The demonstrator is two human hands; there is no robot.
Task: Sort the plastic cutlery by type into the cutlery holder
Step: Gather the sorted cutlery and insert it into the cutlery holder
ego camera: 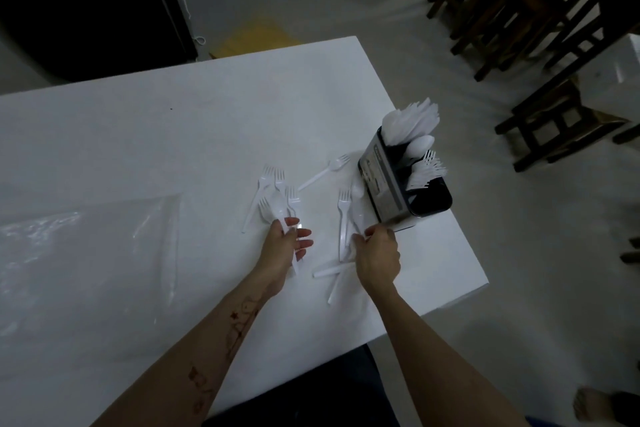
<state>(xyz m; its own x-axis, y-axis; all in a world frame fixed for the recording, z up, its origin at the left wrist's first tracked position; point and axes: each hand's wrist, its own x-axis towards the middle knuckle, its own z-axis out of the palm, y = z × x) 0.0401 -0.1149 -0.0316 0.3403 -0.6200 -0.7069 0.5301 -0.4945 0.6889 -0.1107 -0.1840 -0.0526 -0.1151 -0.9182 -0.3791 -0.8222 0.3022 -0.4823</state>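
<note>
Plastic forks [277, 191] lie loose on the white table [138, 135], near the cutlery holder [398, 184], which stands at the table's right edge and already contains knives, spoons and forks in separate compartments. The left hand [285, 246] grips one fork handle; the right hand [375, 253] pinches another piece just beside the holder. I think a careless push could tip the holder off the edge, or thin handles could slip.
</note>
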